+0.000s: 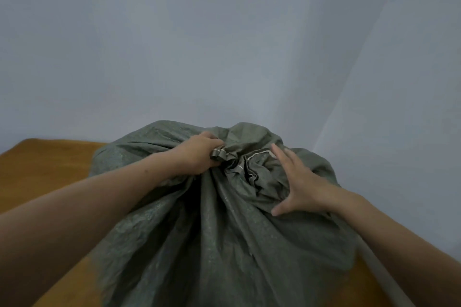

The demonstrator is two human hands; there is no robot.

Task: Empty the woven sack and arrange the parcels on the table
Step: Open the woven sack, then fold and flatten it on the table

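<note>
Wooden table (pixel 50 164) at left, its edge against a pale wall (pixel 224 32). Bulging grey-green sack (pixel 212 232) stands on the table, center frame, mouth bunched at the top. Left hand (pixel 199 154) grips the gathered neck, fingers curled round a fold. Right hand (pixel 296 182) lies released, fingers straight and spread, flat on crumpled fabric just right of the mouth. Parcels not visible.

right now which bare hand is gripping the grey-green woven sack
The left hand: its fingers curl round the bunched mouth of the grey-green woven sack. The right hand only lies spread open on it.
</note>
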